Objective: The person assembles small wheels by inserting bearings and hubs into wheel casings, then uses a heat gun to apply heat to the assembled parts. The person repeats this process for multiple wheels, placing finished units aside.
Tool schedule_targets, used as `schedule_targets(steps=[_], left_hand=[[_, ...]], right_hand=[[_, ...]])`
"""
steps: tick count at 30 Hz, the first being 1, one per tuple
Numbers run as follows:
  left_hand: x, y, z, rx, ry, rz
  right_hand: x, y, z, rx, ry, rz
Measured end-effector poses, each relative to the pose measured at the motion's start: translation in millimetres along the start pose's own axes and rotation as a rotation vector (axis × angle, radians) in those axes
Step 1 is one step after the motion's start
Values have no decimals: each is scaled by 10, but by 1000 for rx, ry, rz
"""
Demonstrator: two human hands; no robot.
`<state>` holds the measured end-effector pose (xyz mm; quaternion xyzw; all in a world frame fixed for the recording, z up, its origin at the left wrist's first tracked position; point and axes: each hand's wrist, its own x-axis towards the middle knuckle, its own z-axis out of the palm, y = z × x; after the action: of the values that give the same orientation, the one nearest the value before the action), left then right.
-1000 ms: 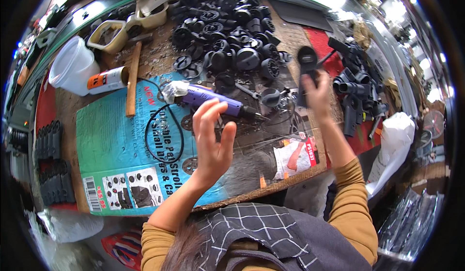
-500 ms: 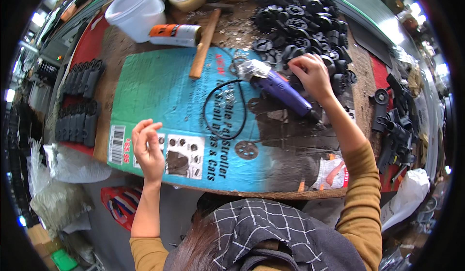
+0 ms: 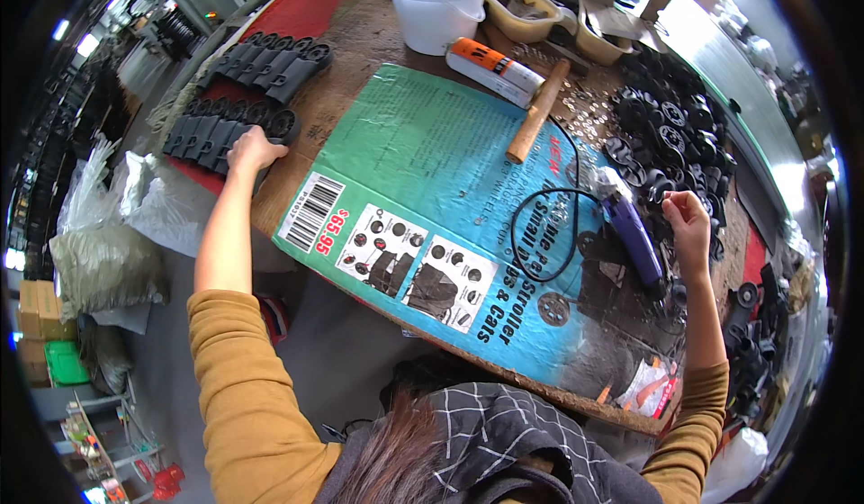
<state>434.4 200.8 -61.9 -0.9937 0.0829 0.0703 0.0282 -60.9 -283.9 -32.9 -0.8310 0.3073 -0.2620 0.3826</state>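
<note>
My left hand [image 3: 255,151] is stretched far to the left and closes over the end of a row of black plastic parts [image 3: 211,135]; a second row [image 3: 274,61] lies behind it. My right hand [image 3: 686,216] hovers with curled fingers at the edge of a pile of black wheels [image 3: 670,130], just right of a purple power tool [image 3: 634,241]. Whether it holds a small part is unclear. The tool's black cable [image 3: 540,234] loops over a teal printed cardboard sheet [image 3: 423,162] that covers the wooden bench.
A white bucket [image 3: 436,4], an orange-and-white tube [image 3: 495,67], a wooden-handled hammer [image 3: 537,112] and beige trays [image 3: 531,4] stand at the back. More black parts [image 3: 751,342] crowd the right edge. An orange-and-white packet [image 3: 652,387] lies near the front edge. Plastic bags [image 3: 108,234] sit on the floor left.
My left hand has swung from the middle of the cardboard out to the rows of black parts at the far left. My right hand came off the purple tool toward the wheel pile.
</note>
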Motion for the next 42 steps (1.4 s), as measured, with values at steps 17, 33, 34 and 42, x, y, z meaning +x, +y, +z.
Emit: schedule_targets(steps=[17,33,34,42], left_hand=[[-3718,2705,322,-550,-287,1127],[-3858,2952,513,-723,-508,1043],[-3862,2954,532,-745,-505,1040],[-3851,2956,460,-826,-597,990]], right_hand=[[-1493,-370,195,-388,-256,-77],[-1549,-369,216,-300,-282,-318],[-1541,-369,215,-344,-325,-278],[-1472,-531,36,-248,-283,-266]])
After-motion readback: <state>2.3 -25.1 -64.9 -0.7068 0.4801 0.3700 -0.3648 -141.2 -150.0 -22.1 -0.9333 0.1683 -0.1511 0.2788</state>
